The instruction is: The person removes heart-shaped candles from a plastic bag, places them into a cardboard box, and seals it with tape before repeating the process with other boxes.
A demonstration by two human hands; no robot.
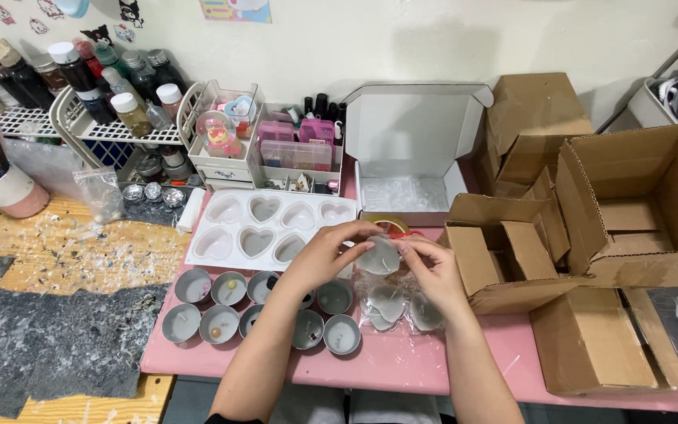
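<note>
My left hand (325,255) and my right hand (431,271) meet above a pink mat (402,363), both pinching a small clear plastic packet with a grey heart-shaped piece (378,257) inside. Just below lie more clear packets of grey pieces (392,308). Under my left forearm stand several small round grey cups (198,305), some with a bead inside. A white silicone mould with heart-shaped cavities (264,228) lies right behind my hands.
A white open mailer box (411,157) stands behind. Open cardboard boxes (637,204) crowd the right side. Clear organisers (296,153), a rack of bottles (96,86) and a mug with brushes (5,188) line the back left. A dark speckled mat (49,338) covers the left.
</note>
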